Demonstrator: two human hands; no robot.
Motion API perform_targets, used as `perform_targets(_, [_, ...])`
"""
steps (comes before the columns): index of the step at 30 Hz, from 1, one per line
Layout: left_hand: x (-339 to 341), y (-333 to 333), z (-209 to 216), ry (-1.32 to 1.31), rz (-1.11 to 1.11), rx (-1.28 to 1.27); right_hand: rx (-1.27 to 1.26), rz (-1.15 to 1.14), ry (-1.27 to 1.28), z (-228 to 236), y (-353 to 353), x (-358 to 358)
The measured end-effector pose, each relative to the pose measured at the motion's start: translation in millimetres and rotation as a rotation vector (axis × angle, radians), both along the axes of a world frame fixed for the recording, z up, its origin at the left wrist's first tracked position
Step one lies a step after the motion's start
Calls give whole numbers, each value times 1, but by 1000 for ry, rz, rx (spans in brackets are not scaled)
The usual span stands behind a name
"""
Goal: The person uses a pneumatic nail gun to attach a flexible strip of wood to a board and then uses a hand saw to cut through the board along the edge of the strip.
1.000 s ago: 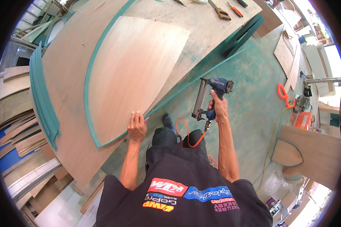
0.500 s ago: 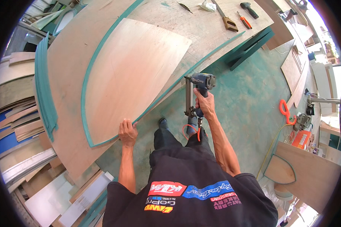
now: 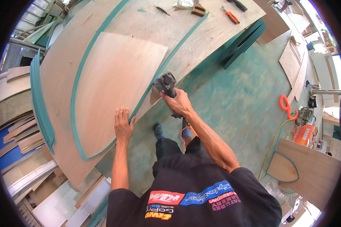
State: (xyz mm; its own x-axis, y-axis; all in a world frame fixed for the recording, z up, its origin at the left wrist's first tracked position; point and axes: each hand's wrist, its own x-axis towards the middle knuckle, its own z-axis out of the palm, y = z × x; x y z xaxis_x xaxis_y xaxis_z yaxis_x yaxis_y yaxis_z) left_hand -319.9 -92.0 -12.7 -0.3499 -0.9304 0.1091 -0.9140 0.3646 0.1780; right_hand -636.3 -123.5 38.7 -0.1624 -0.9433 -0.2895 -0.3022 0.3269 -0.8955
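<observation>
On the table (image 3: 57, 87) lies the pointed wooden panel (image 3: 115, 72). My left hand (image 3: 123, 125) rests on it, open, beside the green strip (image 3: 142, 99). Near this strip is the nail gun (image 3: 165, 82); my right hand (image 3: 179, 102) is gripping it firmly.

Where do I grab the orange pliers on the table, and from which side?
Probably by the orange handles of the pliers, coming from the near edge of the table, at the lower right. The pliers lie with their handles pointing roughly that way and the narrow tip pointing away, so you'd meet the handles first.
</observation>
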Motion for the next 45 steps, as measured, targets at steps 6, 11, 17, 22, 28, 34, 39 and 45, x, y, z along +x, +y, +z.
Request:
perform_targets(6, [-2,-6,8,-118,12,47,116,47,-104,2,-20,-6])
perform_targets(11, [-7,-18,13,-172,-53,-41,278,-5,-341,-12,-21,-12])
perform_targets(17, [-6,-13,9,-158,-46,-34,436,-224,-818,-22,9,-14])
perform_targets(22, [-8,-13,10,-161,-58,-41,383,-347,-1170,-50,54,24])
perform_targets(28, [-21,-15,13,-210,-54,19,302,-412,-1253,-57,96,72])
perform_targets(34, [-42,-35,17,-145,-183,-10,210,-533,-1304,-63,107,89])
perform_targets(39, [-42,-39,2,-27,-347,-174,164,-525,-1213,-61,113,99])
perform_targets(45, [-53,-35,9,-107,-289,-108,116,-583,-1276,-60,118,101])
